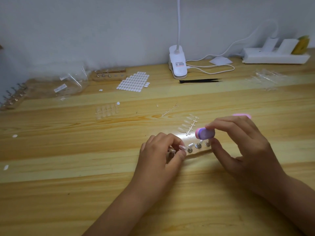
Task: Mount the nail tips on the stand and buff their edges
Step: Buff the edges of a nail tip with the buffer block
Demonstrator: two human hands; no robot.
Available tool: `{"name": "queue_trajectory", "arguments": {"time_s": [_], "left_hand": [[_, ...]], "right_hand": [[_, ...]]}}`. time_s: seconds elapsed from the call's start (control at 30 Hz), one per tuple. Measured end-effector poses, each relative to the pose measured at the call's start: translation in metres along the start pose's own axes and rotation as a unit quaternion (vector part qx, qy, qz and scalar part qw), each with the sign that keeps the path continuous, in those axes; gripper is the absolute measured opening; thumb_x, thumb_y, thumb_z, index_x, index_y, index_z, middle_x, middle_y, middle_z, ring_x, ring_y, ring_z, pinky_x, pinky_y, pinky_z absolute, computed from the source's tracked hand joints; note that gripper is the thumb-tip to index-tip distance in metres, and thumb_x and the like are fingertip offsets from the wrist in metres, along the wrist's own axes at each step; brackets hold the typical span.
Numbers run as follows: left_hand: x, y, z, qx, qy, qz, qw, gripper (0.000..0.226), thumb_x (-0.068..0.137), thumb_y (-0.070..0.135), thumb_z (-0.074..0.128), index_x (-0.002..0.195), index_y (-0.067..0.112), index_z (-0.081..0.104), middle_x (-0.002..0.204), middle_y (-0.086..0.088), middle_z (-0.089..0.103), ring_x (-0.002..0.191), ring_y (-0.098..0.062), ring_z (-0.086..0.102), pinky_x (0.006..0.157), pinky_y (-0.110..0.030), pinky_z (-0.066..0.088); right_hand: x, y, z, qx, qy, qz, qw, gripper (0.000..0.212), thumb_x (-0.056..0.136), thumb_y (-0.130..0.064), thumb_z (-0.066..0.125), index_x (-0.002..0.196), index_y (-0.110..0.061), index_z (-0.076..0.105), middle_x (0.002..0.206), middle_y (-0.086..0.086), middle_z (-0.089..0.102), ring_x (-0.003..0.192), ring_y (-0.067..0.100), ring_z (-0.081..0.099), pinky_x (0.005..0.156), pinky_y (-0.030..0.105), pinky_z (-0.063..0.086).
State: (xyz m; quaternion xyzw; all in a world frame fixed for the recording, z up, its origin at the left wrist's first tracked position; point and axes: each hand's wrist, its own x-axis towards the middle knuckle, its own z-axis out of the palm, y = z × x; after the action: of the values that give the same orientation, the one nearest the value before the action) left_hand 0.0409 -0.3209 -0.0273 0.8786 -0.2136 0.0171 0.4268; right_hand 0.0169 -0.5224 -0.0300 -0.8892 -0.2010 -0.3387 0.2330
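A small wooden stand (199,152) with metal pegs (198,145) lies on the table between my hands. My left hand (162,150) curls its fingers round the stand's left end, where a pale nail tip (182,147) sits on a peg by my fingertips. My right hand (242,142) pinches a pink and purple buffer block (204,133) between thumb and forefinger, just above the pegs at the right. A strip of clear nail tips on a sprue (188,124) lies just behind the stand.
A sheet of white adhesive tabs (133,81), black tweezers (200,81), a clip lamp (177,65) and a power strip (274,56) stand further back. More wooden stands (109,76) and plastic bags (71,84) lie at the back left. Clear nail tips (106,110) sit mid-table.
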Motion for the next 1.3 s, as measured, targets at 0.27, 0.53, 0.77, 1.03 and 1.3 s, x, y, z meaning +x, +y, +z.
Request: {"name": "queue_trajectory", "arguments": {"time_s": [0.27, 0.53, 0.77, 1.03, 1.3], "left_hand": [[0.0, 0.002, 0.003, 0.087, 0.032, 0.013, 0.996, 0.016, 0.078, 0.035, 0.063, 0.094, 0.034, 0.061, 0.094, 0.017, 0.057, 0.094, -0.006, 0.05, 0.086, -0.024, 0.032], [0.004, 0.011, 0.01, 0.224, 0.087, 0.155, 0.958, 0.006, 0.079, 0.026, 0.062, 0.076, 0.023, 0.067, 0.088, 0.009, 0.065, 0.088, -0.019, 0.061, 0.081, -0.032, 0.033], [-0.005, 0.019, 0.002, 0.063, 0.179, 0.169, 0.967, 0.003, 0.077, 0.021, 0.071, 0.079, 0.02, 0.07, 0.08, 0.013, 0.07, 0.082, -0.007, 0.064, 0.082, -0.032, 0.044], [-0.014, 0.027, -0.01, -0.158, 0.137, 0.061, 0.976, 0.03, 0.076, 0.021, 0.079, 0.105, 0.024, 0.072, 0.087, 0.013, 0.075, 0.084, -0.009, 0.071, 0.076, -0.019, 0.051], [-0.013, 0.028, -0.009, -0.191, 0.118, 0.046, 0.973, 0.03, 0.072, 0.013, 0.08, 0.099, 0.024, 0.074, 0.085, 0.016, 0.075, 0.081, -0.005, 0.071, 0.07, -0.019, 0.05]], "right_hand": [[0.0, -0.001, 0.003, -0.009, -0.001, 0.03, 1.0, 0.032, 0.081, -0.001, 0.066, 0.112, 0.0, 0.069, 0.103, 0.011, 0.067, 0.093, 0.031, 0.063, 0.095, 0.03, 0.042], [0.0, -0.004, 0.005, -0.007, -0.017, 0.04, 0.999, 0.031, 0.086, -0.013, 0.056, 0.109, -0.001, 0.07, 0.1, 0.01, 0.065, 0.089, 0.03, 0.062, 0.086, 0.032, 0.045], [0.002, -0.004, -0.002, 0.053, 0.015, 0.075, 0.996, 0.027, 0.083, -0.011, 0.052, 0.104, -0.002, 0.066, 0.101, 0.004, 0.063, 0.096, 0.018, 0.058, 0.098, 0.015, 0.036], [-0.001, -0.013, -0.004, 0.165, 0.029, -0.013, 0.986, 0.04, 0.089, -0.007, 0.06, 0.129, -0.013, 0.055, 0.118, -0.004, 0.061, 0.114, 0.014, 0.061, 0.096, 0.025, 0.047], [-0.001, -0.013, -0.004, 0.166, 0.026, -0.019, 0.986, 0.044, 0.09, -0.009, 0.058, 0.132, -0.016, 0.047, 0.122, -0.005, 0.057, 0.117, 0.01, 0.058, 0.098, 0.023, 0.045]]}}
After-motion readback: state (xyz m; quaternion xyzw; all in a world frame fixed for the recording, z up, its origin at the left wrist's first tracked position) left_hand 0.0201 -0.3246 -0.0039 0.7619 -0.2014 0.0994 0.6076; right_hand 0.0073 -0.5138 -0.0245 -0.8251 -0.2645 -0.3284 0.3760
